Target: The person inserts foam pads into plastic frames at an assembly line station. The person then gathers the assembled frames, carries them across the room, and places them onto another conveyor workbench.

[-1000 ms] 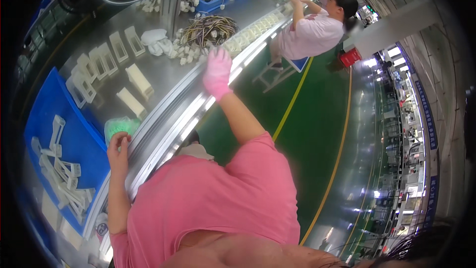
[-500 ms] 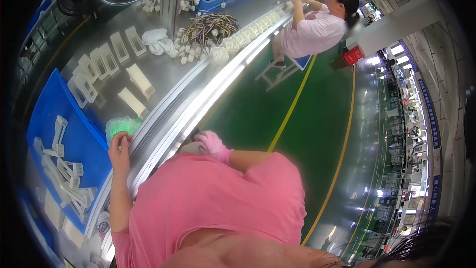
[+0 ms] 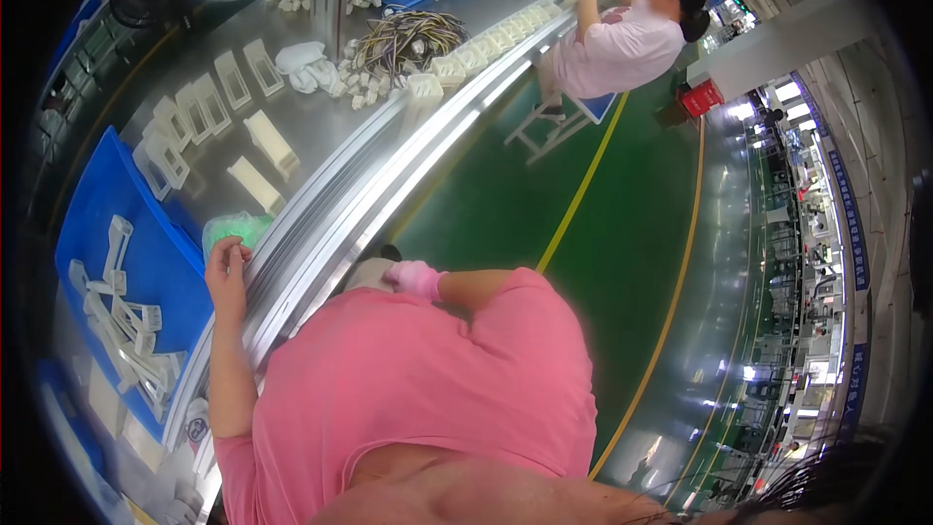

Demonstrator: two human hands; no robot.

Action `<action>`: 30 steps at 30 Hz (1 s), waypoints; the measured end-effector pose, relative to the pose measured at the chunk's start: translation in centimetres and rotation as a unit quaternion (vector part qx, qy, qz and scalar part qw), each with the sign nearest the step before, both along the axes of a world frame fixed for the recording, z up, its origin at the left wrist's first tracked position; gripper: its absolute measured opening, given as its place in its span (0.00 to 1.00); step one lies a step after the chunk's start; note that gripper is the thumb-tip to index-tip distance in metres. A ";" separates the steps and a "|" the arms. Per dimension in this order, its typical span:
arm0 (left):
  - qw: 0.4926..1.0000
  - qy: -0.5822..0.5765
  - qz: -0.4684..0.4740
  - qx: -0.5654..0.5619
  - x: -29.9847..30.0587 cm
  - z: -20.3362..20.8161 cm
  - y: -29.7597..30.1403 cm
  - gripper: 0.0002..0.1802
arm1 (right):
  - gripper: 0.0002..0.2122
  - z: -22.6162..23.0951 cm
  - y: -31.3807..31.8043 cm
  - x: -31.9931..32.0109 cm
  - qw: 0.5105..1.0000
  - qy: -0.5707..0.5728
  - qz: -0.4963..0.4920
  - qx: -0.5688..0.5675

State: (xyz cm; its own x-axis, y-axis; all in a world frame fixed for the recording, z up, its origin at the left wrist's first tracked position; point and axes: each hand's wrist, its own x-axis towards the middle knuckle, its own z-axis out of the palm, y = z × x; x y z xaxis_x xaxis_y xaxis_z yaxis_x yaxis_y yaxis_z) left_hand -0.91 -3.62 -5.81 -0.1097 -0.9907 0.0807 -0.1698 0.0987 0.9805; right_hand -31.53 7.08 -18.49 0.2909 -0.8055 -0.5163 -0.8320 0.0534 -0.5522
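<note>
Right now the left hand [image 3: 226, 270] rests at the desk [image 3: 321, 126] edge, fingers curled loosely, touching a green cloth [image 3: 236, 228] just past them; nothing pinched. The right hand [image 3: 416, 279], in a pink glove, is tucked near the lap, below the rail [image 3: 369, 194]; can't tell its grip. A blue tray [image 3: 117, 224] of white parts [image 3: 121, 326] sits just left of the cloth, within easy reach, I'd guess. More white brackets [image 3: 258, 151] are lined along the desk. Open green floor [image 3: 583, 194] to the right.

Pink, blue and green around you

Your shirt [image 3: 428, 379] is pink, the tray [image 3: 146, 262] blue, its parts [image 3: 121, 316] white, the floor [image 3: 544, 185] green with yellow lines.
</note>
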 end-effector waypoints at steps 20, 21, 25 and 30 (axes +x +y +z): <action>0.953 -0.237 0.181 -0.058 -1.9 0.2 1.1 0.07 | 0.12 4.0 -2.0 -12.3 0.970 -0.219 0.002 0.105; 0.946 -0.243 0.199 -0.081 -2.1 0.2 1.3 0.06 | 0.12 4.8 -1.5 -12.6 0.982 -0.173 0.018 0.080; 0.927 -0.273 0.234 -0.110 -4.1 0.9 2.5 0.05 | 0.12 6.3 -1.3 -12.6 0.988 -0.090 0.094 0.086; 0.895 -0.360 0.231 -0.128 -6.1 1.0 3.8 0.06 | 0.12 7.7 -2.9 -12.3 0.975 0.044 0.199 0.088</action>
State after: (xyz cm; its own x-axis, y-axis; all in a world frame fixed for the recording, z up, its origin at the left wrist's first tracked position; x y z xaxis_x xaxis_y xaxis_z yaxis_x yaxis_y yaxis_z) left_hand -6.99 0.21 -4.80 0.1922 -0.9030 0.3843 -0.8292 0.0600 0.5557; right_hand -43.85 4.14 -10.82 0.5108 -0.5353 -0.6727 -0.8497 -0.1953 -0.4898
